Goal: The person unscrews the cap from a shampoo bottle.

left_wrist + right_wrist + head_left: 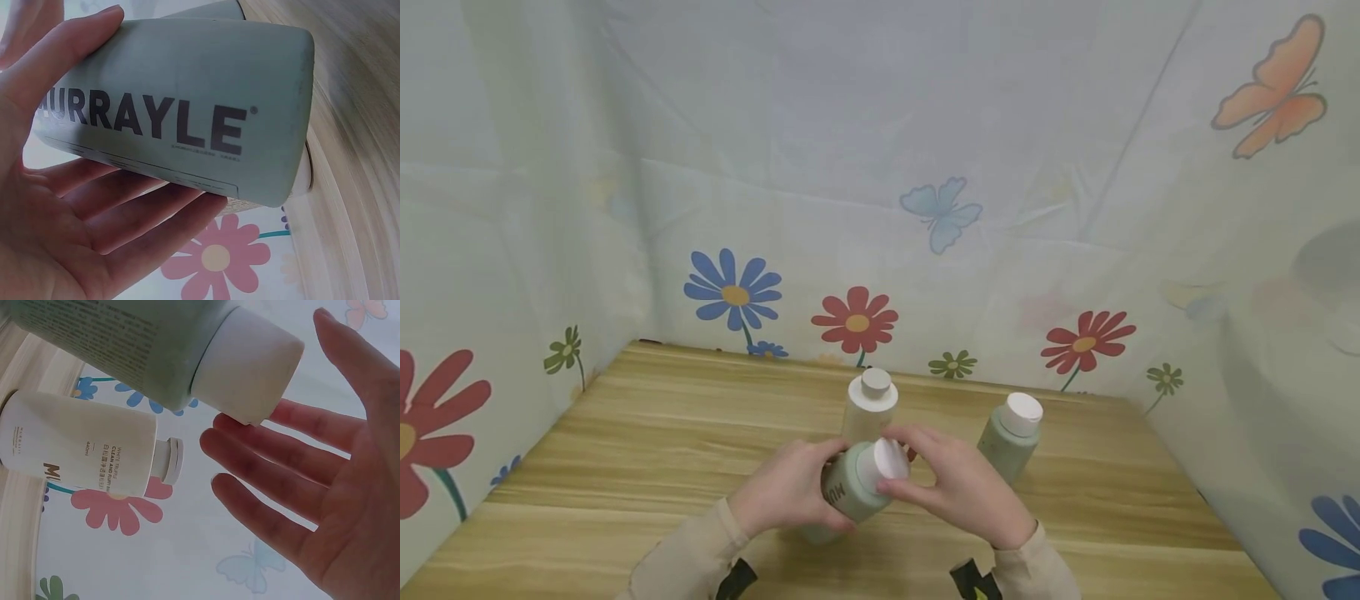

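A pale green bottle [852, 485] with "MURRAYLE" lettering is tilted above the table, its white cap [891, 460] toward the right. My left hand [790, 492] grips its body, thumb on one side and fingers on the other, as the left wrist view shows. Around the cap is my right hand [962, 483], fingers extended and spread. In the right wrist view its thumb stands apart from the cap [250, 365], while some fingertips lie at the cap's edge; whether they touch is unclear. Just behind stands an upright white bottle [871, 408] with a small cap.
Another green bottle [1009, 442] with a white cap stands upright to the right, just beyond my right hand. The wood-grain table [700, 408] meets a cloth backdrop [820, 183] printed with flowers and butterflies at its back and sides.
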Demonstrator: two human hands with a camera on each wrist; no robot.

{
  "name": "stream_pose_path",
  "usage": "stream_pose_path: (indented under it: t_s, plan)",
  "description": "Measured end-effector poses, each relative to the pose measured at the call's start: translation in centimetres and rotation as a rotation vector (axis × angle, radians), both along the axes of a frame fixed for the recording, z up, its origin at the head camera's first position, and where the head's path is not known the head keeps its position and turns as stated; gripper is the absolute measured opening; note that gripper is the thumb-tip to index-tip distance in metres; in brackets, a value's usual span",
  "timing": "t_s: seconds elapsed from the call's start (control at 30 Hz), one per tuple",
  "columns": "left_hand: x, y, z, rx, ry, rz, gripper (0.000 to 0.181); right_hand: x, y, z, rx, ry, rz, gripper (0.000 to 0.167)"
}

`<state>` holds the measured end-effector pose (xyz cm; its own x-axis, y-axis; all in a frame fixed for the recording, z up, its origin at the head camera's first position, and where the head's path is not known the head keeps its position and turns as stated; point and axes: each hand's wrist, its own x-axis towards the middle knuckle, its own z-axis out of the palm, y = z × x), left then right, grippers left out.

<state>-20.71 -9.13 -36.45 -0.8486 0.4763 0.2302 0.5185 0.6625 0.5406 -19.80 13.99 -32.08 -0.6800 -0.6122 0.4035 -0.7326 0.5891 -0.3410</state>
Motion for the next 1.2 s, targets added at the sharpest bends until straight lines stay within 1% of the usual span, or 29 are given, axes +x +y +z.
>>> stream_pose_path:
  t_s: [0.13, 0.2, 0.33, 0.4, 0.47, 0.57, 0.63, 0.77, 0.8, 0.9, 0.97, 1.07, 1.2]
  plan:
    - [0.00, 0.00, 0.06, -0.005, -0.008, -0.001, 0.070, 0.00, 0.03, -0.19, 0.001, 0.046, -0.001, 0.047]
    - [-0.01, -0.01, 0.07, -0.006, -0.010, -0.007, 0.070, -0.03, 0.06, -0.24, 0.004, 0.068, 0.014, 0.045]
    - [-0.02, -0.08, 0.05, -0.008, -0.014, -0.017, 0.069, -0.11, 0.18, -0.24, 0.031, 0.106, 0.090, 0.043]
    - [-0.04, -0.13, 0.00, -0.007, -0.017, -0.018, 0.068, -0.16, 0.22, -0.22, 0.048, 0.117, 0.125, 0.045]
    - [-0.06, -0.18, -0.06, -0.009, -0.016, -0.017, 0.067, -0.19, 0.22, -0.22, 0.061, 0.125, 0.144, 0.047]
    - [-0.11, -0.24, -0.14, -0.008, -0.017, -0.014, 0.067, -0.20, 0.14, -0.24, 0.065, 0.129, 0.144, 0.049]
    - [-0.11, -0.25, -0.17, -0.007, -0.015, -0.010, 0.068, -0.15, 0.04, -0.25, 0.052, 0.117, 0.132, 0.052]
    - [-0.06, -0.20, -0.12, -0.008, -0.002, -0.007, 0.070, -0.11, -0.22, -0.18, 0.000, 0.125, 0.067, 0.060]
    - [-0.04, -0.16, -0.09, -0.011, 0.000, -0.007, 0.070, -0.11, -0.26, -0.14, -0.012, 0.135, 0.047, 0.061]
    - [-0.01, -0.03, 0.03, -0.022, 0.001, -0.012, 0.069, -0.18, -0.33, -0.06, -0.030, 0.176, 0.006, 0.054]
    - [0.01, 0.05, 0.08, -0.029, -0.002, -0.015, 0.069, -0.21, -0.30, -0.06, -0.035, 0.178, 0.006, 0.047]
    - [0.07, 0.09, 0.13, -0.033, -0.016, -0.015, 0.068, -0.26, -0.24, -0.18, -0.031, 0.154, 0.029, 0.039]
    - [0.16, 0.04, 0.11, -0.033, -0.035, -0.015, 0.068, -0.28, -0.13, -0.28, -0.009, 0.134, 0.067, 0.036]
